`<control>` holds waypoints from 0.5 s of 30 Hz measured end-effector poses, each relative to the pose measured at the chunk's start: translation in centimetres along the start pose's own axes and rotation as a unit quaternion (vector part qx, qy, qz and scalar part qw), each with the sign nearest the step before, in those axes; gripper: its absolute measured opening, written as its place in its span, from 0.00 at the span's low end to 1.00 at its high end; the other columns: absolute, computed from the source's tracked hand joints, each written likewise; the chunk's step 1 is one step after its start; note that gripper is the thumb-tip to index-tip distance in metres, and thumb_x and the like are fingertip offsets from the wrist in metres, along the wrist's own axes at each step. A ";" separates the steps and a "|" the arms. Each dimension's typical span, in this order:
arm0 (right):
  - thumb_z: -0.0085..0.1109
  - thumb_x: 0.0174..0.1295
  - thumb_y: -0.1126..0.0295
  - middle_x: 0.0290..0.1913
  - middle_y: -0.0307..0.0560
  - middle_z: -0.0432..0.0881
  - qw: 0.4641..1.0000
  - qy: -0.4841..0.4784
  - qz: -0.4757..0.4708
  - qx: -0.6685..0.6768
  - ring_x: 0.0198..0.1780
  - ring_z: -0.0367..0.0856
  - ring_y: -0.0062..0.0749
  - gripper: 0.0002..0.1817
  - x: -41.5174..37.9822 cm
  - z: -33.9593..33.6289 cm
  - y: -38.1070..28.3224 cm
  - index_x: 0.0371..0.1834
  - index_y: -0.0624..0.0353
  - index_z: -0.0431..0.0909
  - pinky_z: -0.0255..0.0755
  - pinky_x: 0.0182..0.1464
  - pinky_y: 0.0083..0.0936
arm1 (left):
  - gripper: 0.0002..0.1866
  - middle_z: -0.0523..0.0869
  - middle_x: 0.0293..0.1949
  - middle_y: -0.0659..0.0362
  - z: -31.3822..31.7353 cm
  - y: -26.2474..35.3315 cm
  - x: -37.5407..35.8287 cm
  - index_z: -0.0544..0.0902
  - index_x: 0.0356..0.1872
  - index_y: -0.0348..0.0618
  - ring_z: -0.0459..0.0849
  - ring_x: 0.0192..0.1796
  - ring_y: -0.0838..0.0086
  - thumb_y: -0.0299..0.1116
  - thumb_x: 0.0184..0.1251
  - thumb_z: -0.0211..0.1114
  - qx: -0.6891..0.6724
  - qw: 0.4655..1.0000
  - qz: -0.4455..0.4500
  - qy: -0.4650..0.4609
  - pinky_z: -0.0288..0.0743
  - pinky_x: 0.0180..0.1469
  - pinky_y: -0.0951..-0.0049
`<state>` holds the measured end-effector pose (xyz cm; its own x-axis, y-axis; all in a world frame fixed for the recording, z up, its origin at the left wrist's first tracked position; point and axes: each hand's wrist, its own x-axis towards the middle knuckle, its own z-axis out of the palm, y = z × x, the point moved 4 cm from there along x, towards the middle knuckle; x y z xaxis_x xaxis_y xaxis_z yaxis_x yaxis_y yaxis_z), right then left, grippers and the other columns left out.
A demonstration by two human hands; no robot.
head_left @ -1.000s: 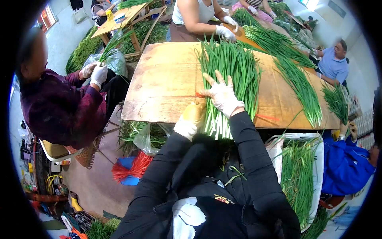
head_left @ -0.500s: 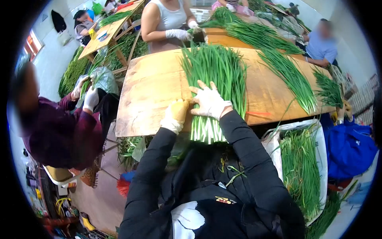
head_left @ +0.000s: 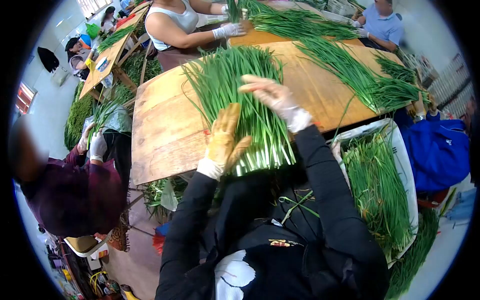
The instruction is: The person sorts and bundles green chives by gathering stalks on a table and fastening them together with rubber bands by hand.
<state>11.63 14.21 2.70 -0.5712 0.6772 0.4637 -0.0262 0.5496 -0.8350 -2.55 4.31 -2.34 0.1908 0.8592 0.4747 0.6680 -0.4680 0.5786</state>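
Note:
A thick bundle of long green stalks [head_left: 245, 85] with white ends lies on the wooden table [head_left: 167, 112], its white ends at the near edge. My left hand [head_left: 222, 142], in a yellowish glove, rests at the bundle's left side near the white ends, fingers stretched out and thumb apart. Above the bundle's right side is my right hand [head_left: 275, 100] in a white glove, its fingers extended and somewhat blurred; nothing is held in it.
A white tub [head_left: 411, 200] of green stalks stands at the right below the table. More stalks [head_left: 345, 75] lie along the table's right part. One co-worker [head_left: 172, 25] stands across the table, another [head_left: 75, 195] sits at the left, others farther off.
My right hand has lifted off the bundle and opened. My left hand has turned, fingers now pointing up along the bundle's left side. The bundle is spread wider, and the whole view has shifted.

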 end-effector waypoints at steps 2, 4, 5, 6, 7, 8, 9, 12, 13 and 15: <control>0.52 0.60 0.62 0.56 0.46 0.73 0.986 0.116 -0.001 -0.120 0.61 0.65 0.36 0.13 -2.2 -4.2 2.3 0.47 0.48 0.78 0.60 0.61 0.29 | 0.38 0.47 0.69 0.51 1.4 0.6 0.3 0.48 0.69 0.55 0.43 0.71 0.56 0.54 0.60 0.51 0.140 0.983 -0.017 -0.114 0.37 0.69 0.57; 0.50 0.61 0.54 0.59 0.55 0.68 0.969 0.188 0.156 -0.040 0.63 0.63 0.41 0.26 -4.9 -5.4 6.7 0.56 0.59 0.68 0.60 0.61 0.29 | 0.37 0.46 0.69 0.51 2.1 1.1 0.6 0.49 0.68 0.54 0.44 0.71 0.55 0.55 0.61 0.48 0.176 0.976 0.013 -0.131 0.39 0.68 0.57; 0.50 0.60 0.49 0.61 0.59 0.65 0.955 0.218 0.202 0.005 0.64 0.62 0.43 0.33 -6.1 -4.8 8.0 0.60 0.63 0.63 0.59 0.61 0.30 | 0.37 0.46 0.69 0.51 2.2 1.3 0.5 0.49 0.68 0.54 0.44 0.71 0.55 0.55 0.61 0.48 0.190 0.971 0.024 -0.144 0.39 0.68 0.58; 0.44 0.57 0.38 0.63 0.66 0.59 0.950 0.151 0.248 -0.118 0.65 0.58 0.48 0.44 -6.1 -3.8 6.6 0.64 0.66 0.54 0.54 0.64 0.32 | 0.37 0.46 0.69 0.51 2.4 1.3 0.6 0.49 0.68 0.54 0.44 0.71 0.55 0.56 0.61 0.47 0.195 0.969 0.030 -0.146 0.39 0.68 0.58; 0.39 0.55 0.33 0.65 0.68 0.52 0.931 0.095 0.261 -0.235 0.68 0.50 0.51 0.49 -6.0 -2.6 6.7 0.67 0.66 0.47 0.45 0.68 0.33 | 0.37 0.46 0.69 0.51 2.5 1.2 0.6 0.49 0.68 0.54 0.45 0.71 0.55 0.56 0.61 0.47 0.201 0.967 0.036 -0.149 0.39 0.68 0.59; 0.38 0.56 0.34 0.66 0.68 0.49 0.927 0.081 0.254 -0.265 0.69 0.47 0.52 0.49 -5.5 -1.1 7.3 0.67 0.68 0.44 0.42 0.69 0.33 | 0.37 0.45 0.69 0.51 2.4 1.2 0.6 0.49 0.68 0.53 0.45 0.71 0.56 0.56 0.61 0.47 0.204 0.966 0.039 -0.151 0.39 0.68 0.59; 0.37 0.58 0.36 0.68 0.67 0.45 0.921 0.066 0.247 -0.293 0.70 0.43 0.53 0.49 -5.0 0.5 7.9 0.67 0.70 0.41 0.38 0.69 0.34 | 0.37 0.45 0.69 0.50 2.4 1.3 0.7 0.49 0.68 0.51 0.45 0.71 0.56 0.55 0.61 0.47 0.214 0.963 0.035 -0.162 0.39 0.68 0.60; 0.39 0.60 0.43 0.68 0.66 0.43 0.900 0.044 0.276 -0.335 0.70 0.41 0.55 0.45 -3.3 2.8 8.0 0.66 0.73 0.39 0.37 0.70 0.34 | 0.37 0.44 0.69 0.49 2.5 0.5 0.4 0.49 0.68 0.46 0.43 0.71 0.56 0.53 0.62 0.47 0.208 0.966 0.039 -0.150 0.38 0.69 0.61; 0.40 0.61 0.44 0.68 0.68 0.43 0.915 0.056 0.262 -0.302 0.70 0.41 0.55 0.45 -3.2 3.3 8.3 0.66 0.74 0.40 0.38 0.70 0.34 | 0.37 0.44 0.69 0.49 2.4 0.3 0.2 0.50 0.68 0.45 0.44 0.71 0.55 0.52 0.62 0.48 0.197 0.969 0.044 -0.139 0.38 0.69 0.60; 0.40 0.61 0.45 0.67 0.69 0.44 0.924 0.049 0.242 -0.292 0.69 0.42 0.57 0.44 -3.0 3.6 8.2 0.66 0.74 0.40 0.40 0.69 0.35 | 0.37 0.45 0.69 0.48 2.0 0.3 0.2 0.50 0.67 0.45 0.44 0.71 0.54 0.52 0.62 0.49 0.192 0.970 0.027 -0.149 0.39 0.68 0.60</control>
<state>10.18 14.95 -6.56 -0.3222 0.9381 0.1269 0.6762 0.3219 -0.6627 -0.83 4.80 -3.38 0.3947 0.8837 0.2517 0.8584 -0.4524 0.2420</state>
